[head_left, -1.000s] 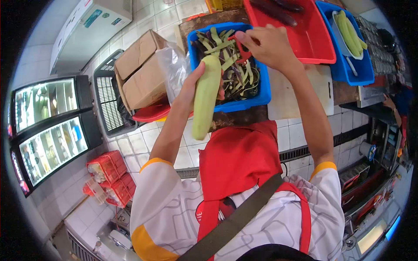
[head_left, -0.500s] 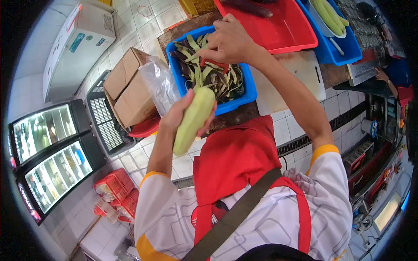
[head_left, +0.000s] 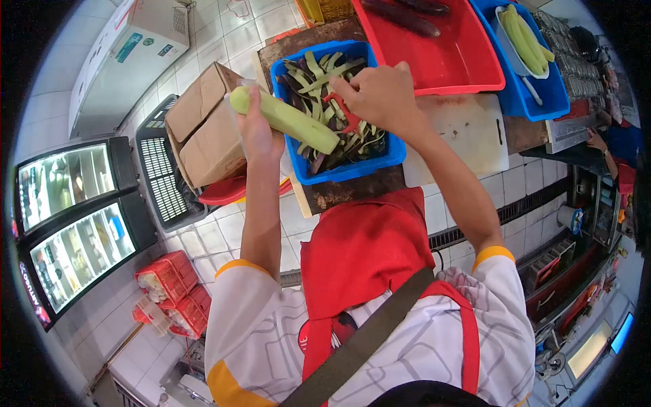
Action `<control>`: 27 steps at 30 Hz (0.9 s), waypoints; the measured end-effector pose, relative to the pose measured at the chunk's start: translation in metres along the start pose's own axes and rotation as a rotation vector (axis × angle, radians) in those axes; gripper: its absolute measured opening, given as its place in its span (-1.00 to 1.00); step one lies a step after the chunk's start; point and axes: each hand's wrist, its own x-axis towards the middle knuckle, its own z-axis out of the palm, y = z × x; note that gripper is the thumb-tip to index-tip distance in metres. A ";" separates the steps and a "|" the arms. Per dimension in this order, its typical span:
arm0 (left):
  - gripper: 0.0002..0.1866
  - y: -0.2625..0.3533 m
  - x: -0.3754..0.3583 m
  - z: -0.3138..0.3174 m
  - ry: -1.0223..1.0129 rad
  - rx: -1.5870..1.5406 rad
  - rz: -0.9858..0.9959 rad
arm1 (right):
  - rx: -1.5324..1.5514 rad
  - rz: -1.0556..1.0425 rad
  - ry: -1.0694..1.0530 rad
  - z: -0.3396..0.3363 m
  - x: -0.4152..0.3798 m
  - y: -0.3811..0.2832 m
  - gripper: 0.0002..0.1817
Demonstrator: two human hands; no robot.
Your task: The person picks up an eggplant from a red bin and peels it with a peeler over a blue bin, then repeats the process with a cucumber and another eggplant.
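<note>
My left hand (head_left: 260, 130) is closed round the rounded end of a peeled, pale green eggplant (head_left: 293, 121). The eggplant lies slantwise above a blue tub (head_left: 344, 175), its far end pointing down and right over the tub. Purple and green peels (head_left: 315, 71) fill much of this tub. My right hand (head_left: 385, 96) is closed on a red peeler (head_left: 347, 115), just right of the eggplant and apart from it. Part of the peeler's handle is hidden by my fingers.
Right of the tub lies a white cutting board (head_left: 461, 132). Behind it, a red tub (head_left: 468, 57) holds dark purple eggplants (head_left: 400, 15). Another blue tub (head_left: 519, 102) carries a bowl of peeled eggplants (head_left: 522, 41). A cardboard box (head_left: 210, 139) stands at left. Another person's hand (head_left: 597, 141) shows far right.
My left hand has moved up and left, and the eggplant has swung from nearly upright to slantwise over the tub. My right hand has shifted right and down with the peeler.
</note>
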 end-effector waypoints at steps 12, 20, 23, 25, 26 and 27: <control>-0.58 0.020 -0.023 0.016 0.201 0.052 0.442 | -0.146 0.065 0.086 0.023 -0.025 -0.016 -0.42; -0.59 0.025 -0.025 0.010 0.165 0.037 0.512 | 0.158 0.095 0.042 -0.017 -0.037 -0.006 -0.45; -0.59 0.023 -0.027 0.005 0.126 0.020 0.484 | 0.009 0.019 0.007 0.001 -0.058 0.022 -0.53; -0.60 0.022 -0.032 0.003 0.087 0.021 0.458 | -0.274 -0.054 -0.008 0.029 -0.080 0.048 -0.56; -0.60 0.023 -0.030 0.002 0.117 0.025 0.449 | -0.172 0.015 0.023 0.042 -0.084 0.063 -0.57; -0.60 0.021 -0.029 0.002 0.157 0.026 0.442 | -0.069 0.075 0.051 0.043 -0.083 0.071 -0.59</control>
